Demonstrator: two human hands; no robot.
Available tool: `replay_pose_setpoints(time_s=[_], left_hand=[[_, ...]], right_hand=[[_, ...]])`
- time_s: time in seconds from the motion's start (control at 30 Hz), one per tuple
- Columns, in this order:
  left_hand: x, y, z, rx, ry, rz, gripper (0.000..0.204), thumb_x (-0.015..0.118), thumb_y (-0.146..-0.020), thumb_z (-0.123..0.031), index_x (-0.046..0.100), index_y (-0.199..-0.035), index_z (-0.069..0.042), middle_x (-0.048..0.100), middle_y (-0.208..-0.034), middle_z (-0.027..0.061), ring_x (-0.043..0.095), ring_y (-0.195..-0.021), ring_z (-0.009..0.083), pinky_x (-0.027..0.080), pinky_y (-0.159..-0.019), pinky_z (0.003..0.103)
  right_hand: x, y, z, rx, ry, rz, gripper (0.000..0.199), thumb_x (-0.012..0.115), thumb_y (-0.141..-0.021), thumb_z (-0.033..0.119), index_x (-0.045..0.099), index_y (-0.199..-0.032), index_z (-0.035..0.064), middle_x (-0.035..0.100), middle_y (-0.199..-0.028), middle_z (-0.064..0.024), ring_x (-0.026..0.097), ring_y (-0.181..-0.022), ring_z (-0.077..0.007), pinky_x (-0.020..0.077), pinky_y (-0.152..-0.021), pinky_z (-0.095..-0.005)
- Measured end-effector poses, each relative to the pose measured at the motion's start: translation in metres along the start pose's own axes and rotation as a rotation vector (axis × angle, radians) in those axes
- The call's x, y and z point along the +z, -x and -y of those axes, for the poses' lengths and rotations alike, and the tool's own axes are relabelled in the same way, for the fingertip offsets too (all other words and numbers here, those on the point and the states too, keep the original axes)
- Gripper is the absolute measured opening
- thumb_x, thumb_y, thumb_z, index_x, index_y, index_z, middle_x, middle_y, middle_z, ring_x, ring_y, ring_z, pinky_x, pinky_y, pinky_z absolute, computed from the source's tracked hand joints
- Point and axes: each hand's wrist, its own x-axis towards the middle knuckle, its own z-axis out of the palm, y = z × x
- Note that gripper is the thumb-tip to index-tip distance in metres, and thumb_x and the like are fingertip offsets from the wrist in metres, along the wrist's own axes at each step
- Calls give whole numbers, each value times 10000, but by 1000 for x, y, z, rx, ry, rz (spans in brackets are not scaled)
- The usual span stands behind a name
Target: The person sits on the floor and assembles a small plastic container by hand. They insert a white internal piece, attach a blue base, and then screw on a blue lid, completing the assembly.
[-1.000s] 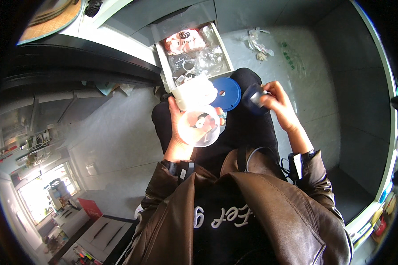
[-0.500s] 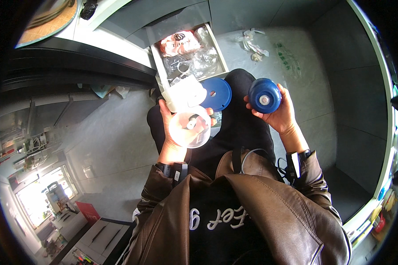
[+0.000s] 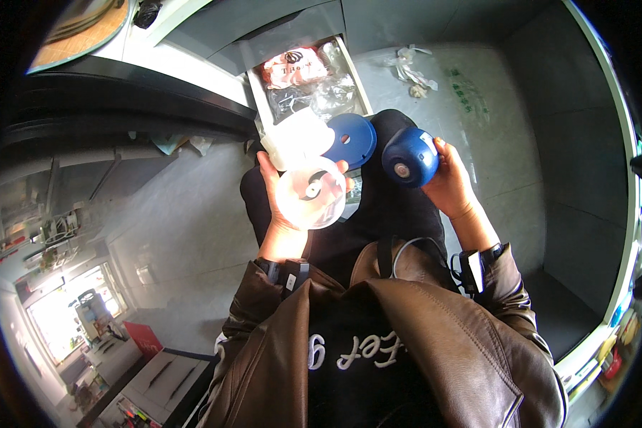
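Observation:
My left hand (image 3: 282, 214) is closed around a translucent round plastic piece (image 3: 312, 207) with a small peg at its centre. Just beyond it is a glaring white object (image 3: 299, 135), too overexposed to tell its kind or whether my fingers touch it. A flat blue disc (image 3: 357, 143) with a centre hole lies beside that, near my knees. My right hand (image 3: 449, 182) grips a dark blue rounded housing (image 3: 412, 158) by its right side. The housing is tilted, with a pale round fitting on the side facing me.
Beyond my knees an open drawer (image 3: 364, 93) holds a pink printed bag (image 3: 292, 68) and clear plastic wrapping. Crumpled plastic (image 3: 410, 71) lies on the grey floor. A black cabinet edge (image 3: 135, 96) runs along the left, and a shelf unit (image 3: 624, 214) stands at the right.
My right hand has turned the blue housing, swinging its pale fitting toward the lower left, and brought it slightly left. My left hand has tilted the translucent piece and raised it a little.

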Motion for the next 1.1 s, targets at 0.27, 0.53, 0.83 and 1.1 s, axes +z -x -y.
replay_pose_setpoints(time_s=[0.27,0.53,0.83,1.1], left_hand=[[7,-37,10,-309,366,78,1204,513,-762,-959,419,-1504,-16,588,-1285,353,630,-1087,516,556,-960,591],[18,-53,50,-281,182,-111,1129,516,-783,-941,436,-1506,-78,556,-1304,255,599,-1131,405,513,-980,568],[21,-57,56,-262,128,-164,1082,463,-829,-929,434,-1496,-77,526,-1332,260,575,-1173,398,536,-959,563],[23,-60,63,-224,140,-119,1066,458,-848,-915,410,-1505,-78,514,-1370,217,557,-1217,401,523,-974,583]], right_hand=[[-2,-3,-11,62,85,-100,372,591,-1040,394,618,-1275,106,682,-1170,-55,675,-1046,-190,555,-909,-384],[-14,3,-7,-107,427,-187,412,533,-1076,360,580,-1373,79,663,-1211,-51,653,-1046,-141,568,-859,-322],[-2,10,-6,-201,476,-91,403,640,-1027,238,600,-1366,24,653,-1221,-88,638,-1118,-175,509,-1010,-321],[-14,1,-7,-165,307,-80,418,607,-1016,195,588,-1372,-24,669,-1208,-104,651,-1115,-179,513,-1004,-313]])
